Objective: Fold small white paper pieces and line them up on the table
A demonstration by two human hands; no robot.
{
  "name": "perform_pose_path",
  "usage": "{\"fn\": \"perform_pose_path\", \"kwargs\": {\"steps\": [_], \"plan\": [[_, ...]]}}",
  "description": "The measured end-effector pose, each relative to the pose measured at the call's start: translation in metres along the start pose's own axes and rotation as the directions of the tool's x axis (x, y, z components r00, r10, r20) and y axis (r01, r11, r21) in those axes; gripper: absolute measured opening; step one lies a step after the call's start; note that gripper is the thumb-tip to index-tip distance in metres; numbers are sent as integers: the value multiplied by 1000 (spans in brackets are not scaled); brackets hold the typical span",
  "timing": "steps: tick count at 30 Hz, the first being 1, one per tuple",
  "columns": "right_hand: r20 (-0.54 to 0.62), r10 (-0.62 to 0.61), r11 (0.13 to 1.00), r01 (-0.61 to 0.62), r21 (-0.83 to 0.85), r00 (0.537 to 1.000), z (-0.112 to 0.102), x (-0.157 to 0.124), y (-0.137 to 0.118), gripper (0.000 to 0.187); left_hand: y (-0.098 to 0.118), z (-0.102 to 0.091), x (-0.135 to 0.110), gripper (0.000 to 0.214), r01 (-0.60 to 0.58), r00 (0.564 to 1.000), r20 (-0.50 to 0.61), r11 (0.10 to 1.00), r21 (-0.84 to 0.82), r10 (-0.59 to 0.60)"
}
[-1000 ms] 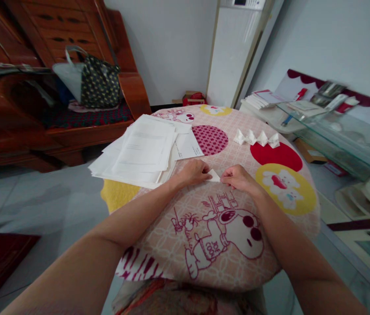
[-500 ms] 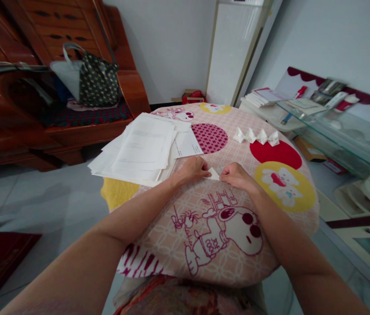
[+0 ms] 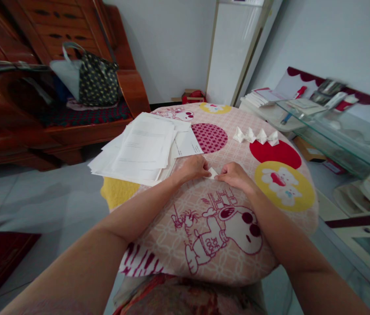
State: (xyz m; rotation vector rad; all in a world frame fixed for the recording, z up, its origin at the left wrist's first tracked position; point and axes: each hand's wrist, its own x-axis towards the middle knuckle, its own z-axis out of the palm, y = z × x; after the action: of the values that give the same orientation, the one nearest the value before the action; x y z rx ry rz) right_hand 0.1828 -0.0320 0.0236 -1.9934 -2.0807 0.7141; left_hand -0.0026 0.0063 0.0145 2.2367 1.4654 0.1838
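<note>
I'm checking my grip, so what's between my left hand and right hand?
The head view shows a small piece of white paper between the left hand and the right hand, both touching it.

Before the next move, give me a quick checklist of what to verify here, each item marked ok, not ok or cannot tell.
1. Left hand on the small white paper piece: ok, fingers at its left end.
2. Right hand on the same piece: ok, fingertips at its right side.
3. Row of four folded white pieces apart from both hands: ok, it stands farther back on the right.
4. Left forearm off the loose paper sheets: cannot tell; it passes right by their near edge.
5. Creases in the small piece sharp: cannot tell; too small and partly covered.
</note>
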Motion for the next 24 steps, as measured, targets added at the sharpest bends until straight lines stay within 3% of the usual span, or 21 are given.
{"fn": "perform_pose_path", "kwargs": {"steps": [5, 14, 16, 20, 24], "plan": [[-8, 12, 998, -13, -65, 1000, 1, 1, -4, 23, -1, 2, 0, 13, -16, 1000, -16, 1000, -15, 16], [152, 124, 965, -155, 212, 981, -7, -3, 4, 9, -4, 2, 2, 13, -29, 1000, -4, 999, -31, 29], [97, 89, 954, -113, 279, 991, -7, -5, 3, 9, -3, 1, 2, 14, -36, 999, -7, 999, -34, 36], [-70, -74, 881, 98, 463, 995, 4, -3, -6, 9, -1, 0, 0, 15, -25, 1000, 0, 1000, -12, 25], [-99, -184, 879, 209, 429, 978, 18, 4, -11, 9, -3, -2, -3, 19, -36, 999, 6, 999, -21, 36]]}}
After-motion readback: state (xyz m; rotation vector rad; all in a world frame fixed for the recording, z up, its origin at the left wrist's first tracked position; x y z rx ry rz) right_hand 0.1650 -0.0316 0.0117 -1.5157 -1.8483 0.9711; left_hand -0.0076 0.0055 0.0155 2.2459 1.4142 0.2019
